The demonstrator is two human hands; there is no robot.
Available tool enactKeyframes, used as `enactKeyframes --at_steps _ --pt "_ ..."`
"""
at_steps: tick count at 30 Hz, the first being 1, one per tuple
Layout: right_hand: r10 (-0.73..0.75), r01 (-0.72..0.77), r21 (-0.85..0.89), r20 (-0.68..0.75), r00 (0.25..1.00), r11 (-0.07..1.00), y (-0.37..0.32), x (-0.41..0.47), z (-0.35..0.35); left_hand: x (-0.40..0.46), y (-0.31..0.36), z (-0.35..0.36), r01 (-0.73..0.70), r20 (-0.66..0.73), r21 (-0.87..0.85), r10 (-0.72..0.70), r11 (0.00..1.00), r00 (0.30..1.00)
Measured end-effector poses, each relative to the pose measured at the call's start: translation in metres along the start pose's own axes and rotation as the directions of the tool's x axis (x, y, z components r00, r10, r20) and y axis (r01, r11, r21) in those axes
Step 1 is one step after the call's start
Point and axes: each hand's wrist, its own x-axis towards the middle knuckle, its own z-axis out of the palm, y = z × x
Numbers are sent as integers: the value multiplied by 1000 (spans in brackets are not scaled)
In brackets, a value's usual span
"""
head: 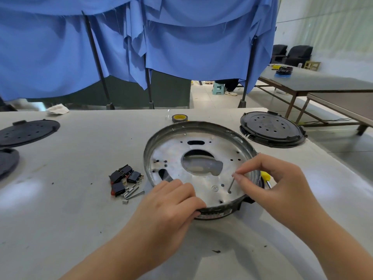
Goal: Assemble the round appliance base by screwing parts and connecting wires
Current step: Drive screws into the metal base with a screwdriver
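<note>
Silver sheet metal fills the middle of my view: the round appliance base (199,156), a shallow metal pan with a dark plastic rim, sits on the pale grey desk (80,209) directly in front of me. My left hand (171,205) rests on its near edge, fingers bent over the rim and pressing onto the perforated floor to steady it. My right hand (268,178) pinches the top of a long thin metal screw (231,184) between thumb and forefinger, the screw standing tilted with its tip at a small hole near the pan's right side. Behind that hand, a yellow-handled screwdriver (266,176) lies just beside the base. Left of the base, three black rocker switches with red faces (124,179) are clustered together, touching a small heap of loose silver screws (133,193). A roll of yellow tape (179,118) stands at the far side of the base. Black perforated round plastic covers lie at the desk's right (271,129) and left (28,132) edges, well apart. Blue cloth curtains (141,41) hang beyond the desk
</note>
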Motion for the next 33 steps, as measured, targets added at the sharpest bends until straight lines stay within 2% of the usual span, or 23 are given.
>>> enactKeyframes --at_steps 5,10,16,23,28,33 --pt "-95 95 17 -15 995 995 -5 -1 3 0 3 0 -38 0 83 38 996 999" --pt "-154 154 -45 -6 988 987 -9 -2 5 0 5 0 -71 -24 163 76 984 997" --pt "-169 172 -103 40 985 980 -8 -3 6 1 7 1 -100 -38 190 109 977 993" --pt "-199 206 -99 72 977 974 -11 -3 3 0 6 0 -66 -22 189 71 980 997" --pt "-137 158 -117 169 976 981 -13 0 3 -1 4 0 -68 -4 198 71 978 998" --pt "-5 48 -112 351 937 993 -21 14 -5 0 5 1 -83 -16 191 87 978 996"
